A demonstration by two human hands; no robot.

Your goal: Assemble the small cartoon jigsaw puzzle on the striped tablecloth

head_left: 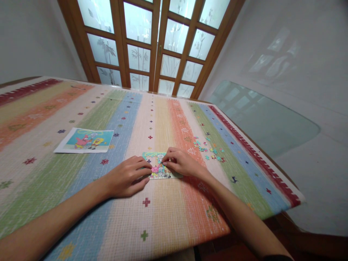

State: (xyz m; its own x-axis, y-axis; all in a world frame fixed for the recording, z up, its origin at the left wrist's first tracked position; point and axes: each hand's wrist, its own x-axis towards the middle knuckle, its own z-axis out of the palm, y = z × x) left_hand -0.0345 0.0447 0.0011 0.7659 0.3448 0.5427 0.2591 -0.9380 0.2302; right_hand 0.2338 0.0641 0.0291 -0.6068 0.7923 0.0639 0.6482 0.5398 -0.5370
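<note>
A partly assembled jigsaw puzzle [160,174] lies on the striped tablecloth, with the cloth showing through gaps in its upper left. My left hand [129,176] rests at the puzzle's left side, fingers bent loosely and slightly apart, the tips touching its edge. Over the middle of the puzzle, my right hand [181,162] has thumb and forefinger pinched together at the pieces. Whatever is between those fingertips is too small to make out. The right hand covers part of the puzzle's right side.
Loose jigsaw pieces [208,148] are scattered to the right, beyond my right hand. On the left lies a printed cartoon picture [89,139]. The striped tablecloth [130,224] covers the table, whose near right edge drops off. Glazed wooden doors [154,47] stand behind.
</note>
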